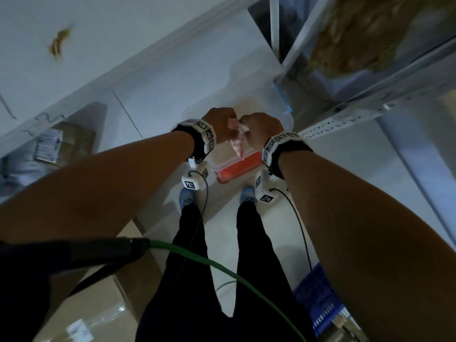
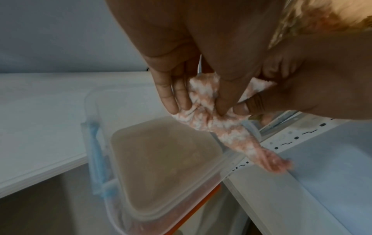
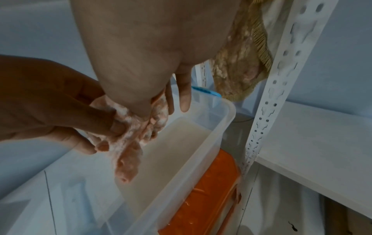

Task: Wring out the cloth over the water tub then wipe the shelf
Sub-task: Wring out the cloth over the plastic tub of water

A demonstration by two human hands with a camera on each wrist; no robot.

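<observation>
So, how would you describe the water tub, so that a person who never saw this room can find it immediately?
Start at the white metal shelf rack. On the floor just beside its perforated post stands the water tub, a clear plastic box holding cloudy water, under the two hands wringing a pink cloth. Unlike the orange box under it, it is see-through, with blue handle clips.

Your forearms are bare, with no sleeves. Each wrist carries a black strap (image 1: 195, 141) ringed with white blocks printed with black square markers. Below each strap hangs a white cube-shaped camera unit (image 1: 193, 182) bearing the same markers, with a thin black cable (image 1: 299, 223) trailing from it. You wear black trousers (image 1: 192, 255) and light blue shoes (image 1: 186, 197) below those camera units.
</observation>
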